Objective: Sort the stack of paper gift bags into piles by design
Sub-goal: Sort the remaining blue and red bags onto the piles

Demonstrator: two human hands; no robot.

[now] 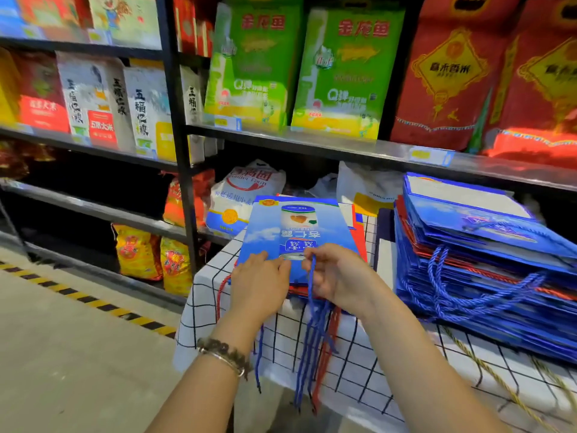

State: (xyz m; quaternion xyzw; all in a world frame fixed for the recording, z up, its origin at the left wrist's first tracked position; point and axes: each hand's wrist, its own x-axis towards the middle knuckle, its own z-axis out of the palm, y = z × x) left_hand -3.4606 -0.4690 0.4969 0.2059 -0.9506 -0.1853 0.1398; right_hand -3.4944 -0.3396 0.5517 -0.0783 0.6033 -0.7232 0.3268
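1. Black metal shelving [184, 151]: set beyond both hands, filling the far wall. Green rice sacks [340, 73] are stood upright on the shelf above the hands, with red sacks [449, 73] beside them, further to the right-hand side.
2. Floor hazard stripe [93, 303], yellow and black: run along the foot of the shelving, well out from the left hand.
3. Grid-check tablecloth [359, 364], white with dark lines: spread under both hands and draped over the near table edge below the wrists.
4. Tall stack of blue gift bags [487, 245]: laid flat on the cloth, just outside the right hand, with its looped cords hung toward the person.
5. Blue gift bag [296, 226], printed with sky and a drink can: laid flat on top of a low pile directly under both hands. Red bag edges [362, 245] are seen beneath it.
6. Right hand [337, 276]: fingers curled, with the blue cord handle [312, 332] pinched between fingertips and thumb at the bag's near edge. The cord is hung down past the table edge.
7. Left hand [259, 282]: laid palm-down on the bag's near corner, fingers straight and close together.
8. Beaded bracelet [224, 354]: worn on the left wrist.
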